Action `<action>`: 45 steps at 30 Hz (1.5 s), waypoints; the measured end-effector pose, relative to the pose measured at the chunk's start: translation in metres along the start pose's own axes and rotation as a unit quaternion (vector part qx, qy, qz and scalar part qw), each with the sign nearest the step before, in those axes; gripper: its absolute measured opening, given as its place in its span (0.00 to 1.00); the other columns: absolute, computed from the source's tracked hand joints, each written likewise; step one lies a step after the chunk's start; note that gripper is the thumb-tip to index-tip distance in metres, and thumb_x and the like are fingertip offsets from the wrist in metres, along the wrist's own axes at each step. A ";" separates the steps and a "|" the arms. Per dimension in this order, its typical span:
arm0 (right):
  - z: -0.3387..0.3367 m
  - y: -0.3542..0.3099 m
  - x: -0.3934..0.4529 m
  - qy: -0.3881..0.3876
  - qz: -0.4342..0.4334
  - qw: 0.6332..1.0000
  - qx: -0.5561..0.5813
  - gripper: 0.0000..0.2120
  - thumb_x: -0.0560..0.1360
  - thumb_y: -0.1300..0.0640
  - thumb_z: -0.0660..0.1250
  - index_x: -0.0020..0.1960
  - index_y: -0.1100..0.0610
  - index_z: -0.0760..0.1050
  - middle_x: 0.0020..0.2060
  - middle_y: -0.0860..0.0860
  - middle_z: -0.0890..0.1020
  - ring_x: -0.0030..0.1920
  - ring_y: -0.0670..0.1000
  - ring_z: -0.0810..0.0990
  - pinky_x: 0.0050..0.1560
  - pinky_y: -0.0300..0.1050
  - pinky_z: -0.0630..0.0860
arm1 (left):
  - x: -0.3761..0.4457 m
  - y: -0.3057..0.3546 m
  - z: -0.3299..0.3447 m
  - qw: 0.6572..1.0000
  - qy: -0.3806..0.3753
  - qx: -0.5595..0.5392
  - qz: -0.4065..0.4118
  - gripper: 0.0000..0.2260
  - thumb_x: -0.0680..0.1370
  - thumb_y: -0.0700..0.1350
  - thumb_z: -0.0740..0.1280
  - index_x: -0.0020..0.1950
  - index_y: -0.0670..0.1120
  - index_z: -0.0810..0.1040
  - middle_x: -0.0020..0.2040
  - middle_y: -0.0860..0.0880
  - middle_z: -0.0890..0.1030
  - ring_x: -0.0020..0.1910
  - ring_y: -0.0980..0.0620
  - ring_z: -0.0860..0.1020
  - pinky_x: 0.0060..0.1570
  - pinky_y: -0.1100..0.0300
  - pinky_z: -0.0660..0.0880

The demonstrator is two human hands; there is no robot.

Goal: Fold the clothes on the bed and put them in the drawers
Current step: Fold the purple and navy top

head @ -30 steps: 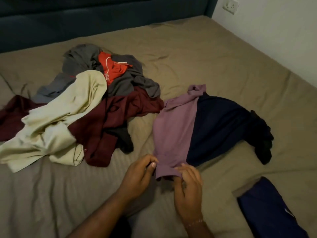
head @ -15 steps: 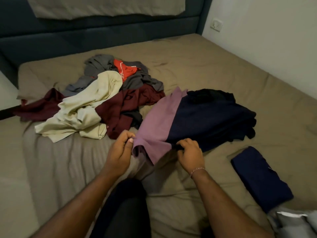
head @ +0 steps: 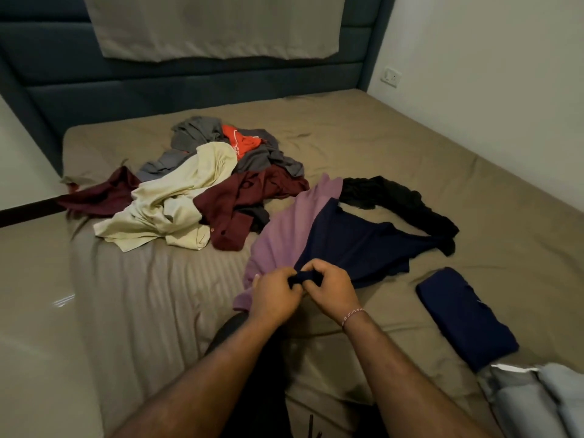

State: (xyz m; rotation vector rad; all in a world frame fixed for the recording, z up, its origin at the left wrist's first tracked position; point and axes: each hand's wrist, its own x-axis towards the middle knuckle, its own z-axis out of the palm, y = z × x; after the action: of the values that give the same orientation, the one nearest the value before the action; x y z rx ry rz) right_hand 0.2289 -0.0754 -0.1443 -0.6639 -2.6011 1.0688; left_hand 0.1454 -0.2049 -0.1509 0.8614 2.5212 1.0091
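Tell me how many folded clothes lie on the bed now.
1 for certain: the folded navy garment lies by the bed's right edge. The grey folded items at the bottom right corner may be more; unclear.

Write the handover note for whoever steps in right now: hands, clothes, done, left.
Left hand: grips the near edge of the navy shirt, with the purple shirt just under it.
Right hand: pinches the same bunched navy edge; both hands meet there.
Clothes: the navy shirt lies partly over the purple one mid-bed; a black garment lies behind them. An unfolded pile of cream, maroon, grey and red sits to the left.
Done: one folded navy item lies at right on the bed.
Left: fold everything else. No drawers are in view, so nothing can be confirmed as put away.
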 end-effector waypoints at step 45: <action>-0.353 -0.020 0.203 0.426 0.098 0.888 0.144 0.21 0.72 0.62 0.58 0.50 0.44 0.86 0.44 0.47 0.86 0.48 0.54 0.84 0.54 0.56 0.84 | 0.294 0.207 -0.271 0.781 0.132 -0.600 0.115 0.09 0.80 0.50 0.63 0.44 0.48 0.73 0.37 0.46 0.74 0.31 0.48 0.72 0.31 0.59 0.69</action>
State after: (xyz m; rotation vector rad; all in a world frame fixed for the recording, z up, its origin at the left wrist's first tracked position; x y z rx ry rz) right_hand 0.1851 0.2242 0.1284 -1.0403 -1.6135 0.8994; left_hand -0.1219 -0.0448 0.1742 0.5795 1.3271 2.4738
